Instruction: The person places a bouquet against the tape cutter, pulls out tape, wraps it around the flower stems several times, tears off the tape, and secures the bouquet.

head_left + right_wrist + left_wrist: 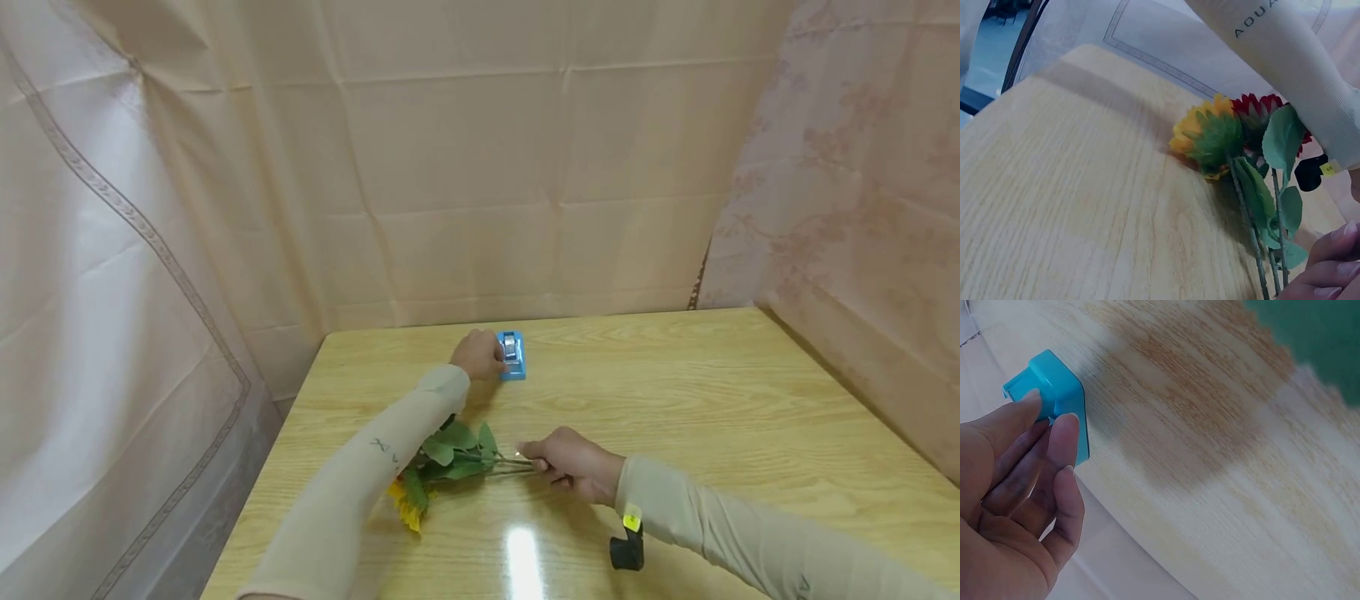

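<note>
At the table's far edge a blue tape dispenser [512,367] with a clear roll is held by my left hand [478,354]. In the left wrist view the thumb lies on top of the tape dispenser [1063,381], the fingers bent at its side. My right hand [577,462] grips the stems [510,467] of several flowers, their lower ends hidden by it. A small shiny bit shows by its thumb tip; I cannot tell if it is tape. The right wrist view shows a yellow sunflower [1210,134], a red flower [1257,112] and green leaves [1282,140].
The wood-grain table [675,400] is bordered by hanging cloth [480,183] at the back and sides. My left sleeve [375,475] crosses above the flower heads. A small black device [628,548] is attached at my right wrist.
</note>
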A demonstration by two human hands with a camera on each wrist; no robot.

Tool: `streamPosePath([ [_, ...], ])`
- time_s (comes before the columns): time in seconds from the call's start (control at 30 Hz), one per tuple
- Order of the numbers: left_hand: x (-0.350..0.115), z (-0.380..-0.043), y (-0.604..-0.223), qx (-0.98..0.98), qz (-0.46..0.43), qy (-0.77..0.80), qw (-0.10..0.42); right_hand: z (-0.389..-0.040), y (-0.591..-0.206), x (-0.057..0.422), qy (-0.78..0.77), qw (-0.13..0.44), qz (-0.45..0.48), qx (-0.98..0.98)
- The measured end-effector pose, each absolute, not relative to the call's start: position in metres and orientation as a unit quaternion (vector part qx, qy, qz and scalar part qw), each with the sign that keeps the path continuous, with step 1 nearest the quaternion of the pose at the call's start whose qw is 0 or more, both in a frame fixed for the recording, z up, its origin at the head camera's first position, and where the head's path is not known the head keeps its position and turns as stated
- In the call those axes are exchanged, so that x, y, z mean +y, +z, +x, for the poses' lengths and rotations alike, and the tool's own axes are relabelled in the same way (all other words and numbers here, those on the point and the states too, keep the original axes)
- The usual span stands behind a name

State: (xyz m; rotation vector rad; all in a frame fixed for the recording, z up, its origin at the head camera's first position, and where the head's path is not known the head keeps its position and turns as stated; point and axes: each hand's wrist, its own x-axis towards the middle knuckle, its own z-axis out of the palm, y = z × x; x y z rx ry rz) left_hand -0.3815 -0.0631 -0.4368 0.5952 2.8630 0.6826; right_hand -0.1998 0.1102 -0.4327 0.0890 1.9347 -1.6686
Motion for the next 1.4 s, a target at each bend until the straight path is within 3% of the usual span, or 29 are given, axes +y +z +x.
streamPosePath([
  [0.5, -0.062, -0.386, -0.438, 0.964, 0.213, 0.153, 0.042, -0.188, -0.440, 0.109, -0.608, 0.311, 0.026, 0.730],
  [1.0, -0.059, -0.384, -0.424, 0.969, 0.242, 0.044, 0.027, -0.188, -0.443, 0.115, -0.627, 0.298, 0.019, 0.719],
  [1.17, -0.064, -0.364, -0.403, 0.947, 0.318, 0.014, 0.053, -0.192, -0.437, 0.122, -0.627, 0.293, 0.012, 0.722],
  [1.4, -0.072, -0.317, -0.377, 0.889, 0.438, -0.035, 0.126, -0.198, -0.433, 0.126, -0.613, 0.286, 0.006, 0.736],
])
